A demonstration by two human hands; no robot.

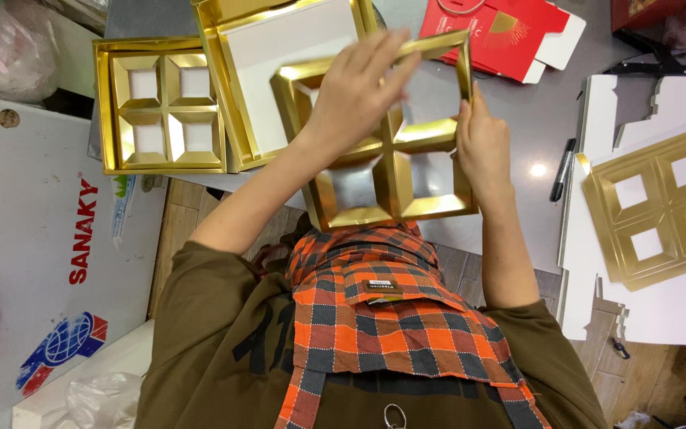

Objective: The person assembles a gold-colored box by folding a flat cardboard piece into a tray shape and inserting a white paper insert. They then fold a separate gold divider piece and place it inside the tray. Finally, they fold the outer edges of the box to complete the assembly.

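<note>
I hold a gold cardboard insert (430, 135) with four square compartments, tilted up over the near edge of the grey table (541, 111). My left hand (355, 87) lies across its upper left part, with the fingers curled over the top rim. My right hand (482, 143) grips its right edge. Just behind the insert lies an open gold box (279, 48) with a bare white inside. To the left of that box, another gold box (160, 103) has the same kind of four-cell insert seated in it.
A flat gold die-cut sheet (660, 206) with four square holes rests on white cardboard (676, 302) at the right, beside a black marker (561, 171). Flattened red cartons (502, 32) lie at the back. A white appliance (49, 238) and a plastic bag (97, 401) stand at the left.
</note>
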